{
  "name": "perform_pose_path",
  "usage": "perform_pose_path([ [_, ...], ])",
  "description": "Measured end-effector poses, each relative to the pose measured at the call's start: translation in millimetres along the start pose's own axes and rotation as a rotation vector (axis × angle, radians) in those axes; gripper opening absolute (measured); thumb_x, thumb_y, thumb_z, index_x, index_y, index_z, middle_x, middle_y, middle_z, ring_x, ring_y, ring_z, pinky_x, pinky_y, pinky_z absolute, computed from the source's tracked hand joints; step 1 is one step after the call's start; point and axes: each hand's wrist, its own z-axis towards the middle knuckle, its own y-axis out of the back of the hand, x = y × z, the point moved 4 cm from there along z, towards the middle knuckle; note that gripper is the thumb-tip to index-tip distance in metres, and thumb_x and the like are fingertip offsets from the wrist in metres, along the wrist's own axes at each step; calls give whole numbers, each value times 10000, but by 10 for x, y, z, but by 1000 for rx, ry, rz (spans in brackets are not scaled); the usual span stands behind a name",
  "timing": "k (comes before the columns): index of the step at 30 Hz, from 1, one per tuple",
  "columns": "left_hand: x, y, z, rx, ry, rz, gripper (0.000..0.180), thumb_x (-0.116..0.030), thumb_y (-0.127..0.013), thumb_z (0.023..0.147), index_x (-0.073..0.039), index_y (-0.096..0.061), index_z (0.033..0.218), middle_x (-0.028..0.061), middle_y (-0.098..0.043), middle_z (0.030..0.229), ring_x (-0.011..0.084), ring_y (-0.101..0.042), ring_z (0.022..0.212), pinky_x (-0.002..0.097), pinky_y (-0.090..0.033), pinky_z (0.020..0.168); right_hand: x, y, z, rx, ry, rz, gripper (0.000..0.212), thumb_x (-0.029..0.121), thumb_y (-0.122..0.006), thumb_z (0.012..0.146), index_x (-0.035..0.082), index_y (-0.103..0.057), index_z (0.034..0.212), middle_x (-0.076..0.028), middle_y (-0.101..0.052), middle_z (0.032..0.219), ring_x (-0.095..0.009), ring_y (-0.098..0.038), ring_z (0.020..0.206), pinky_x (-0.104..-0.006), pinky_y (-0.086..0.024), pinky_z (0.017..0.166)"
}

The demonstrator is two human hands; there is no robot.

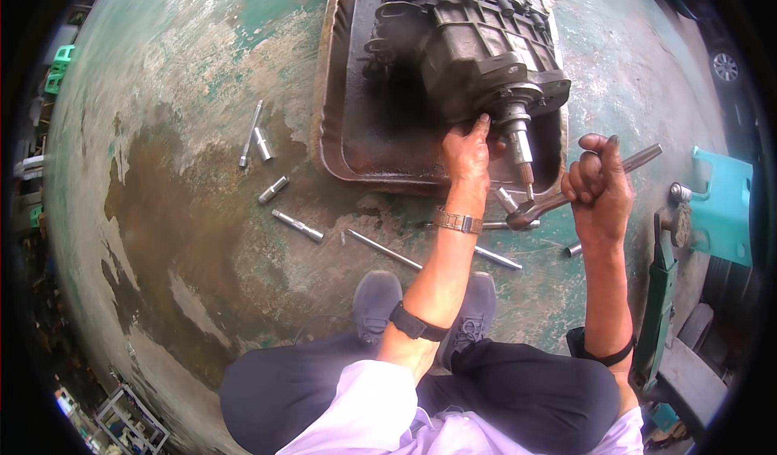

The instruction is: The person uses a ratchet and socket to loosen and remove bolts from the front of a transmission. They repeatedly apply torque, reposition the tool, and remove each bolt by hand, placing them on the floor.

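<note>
Lavender shirt fabric [364, 402] fills the lower edge, with dark trousers [518, 394] over bent knees and grey shoes [379, 293] beyond. From between the knees the left arm reaches forward; the left hand [467, 157] is at the lower edge of a grey metal gearbox [477, 50], its thumb pointing up to the housing. Its other fingers are turned away and partly hidden — I cannot tell whether they are closed on anything. A metal-link wristband [458, 222] circles that wrist.

The right hand [600, 181] has its fingers curled around the handle of a long metal tool [554, 201], thumb raised. The handle's bare end sticks out past the hand; the tool's rounded head is near the tip of the splined shaft [522, 143] — whether they touch is unclear. That shaft projects from the gearbox toward the person.

The gearbox sits in a dark tray [328, 91] with a worn rim, on the patchy green floor [243, 42]. Left of the person's arms lie a thin rod [252, 133], two short sockets [263, 144] and an extension bar [298, 225]. A slim bar [384, 249] runs toward the left forearm. Over on the right are a turquoise stool [724, 204] and a green metal stand [660, 293].
</note>
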Motion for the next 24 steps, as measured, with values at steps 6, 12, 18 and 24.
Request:
perform_pose_path([
  [6, -100, -52, -36, -55, -260, 266, 164, -101, -603, 882, 62, -594, 899, 96, -603, 713, 150, -522, 455, 297, -442, 395, -36, -12, 11, 17, 2, -23, 382, 344, -470, 966, -31, -539, 983, 48, -286, 542, -64, -277, 460, -243, -279, 464],
  [12, 126, 64, 60, 234, 253, -411, 234, -233, -571, 916, -33, -552, 796, 73, -564, 635, 146, -480, 467, 351, -478, 504, -68, -7, 26, -18, -26, -12, 366, 341, -500, 954, -20, -555, 942, 51, -288, 542, -61, -275, 464, -232, -269, 463],
  [18, 140, 10, 2, 181, 138, -375, 194, -181, -574, 913, 6, -550, 957, 64, -568, 752, 143, -508, 569, 291, -464, 515, -72, -5, 27, -15, -15, -40, 363, 339, -499, 955, -19, -555, 934, 53, -288, 541, -59, -274, 467, -228, -260, 463],
  [24, -18, -82, -35, -78, -106, 127, 145, -115, -604, 888, 27, -573, 890, 65, -557, 655, 113, -506, 509, 249, -379, 365, -81, -9, 32, -13, -14, -43, 364, 334, -491, 960, -24, -552, 942, 53, -284, 540, -60, -270, 465, -232, -266, 467],
])
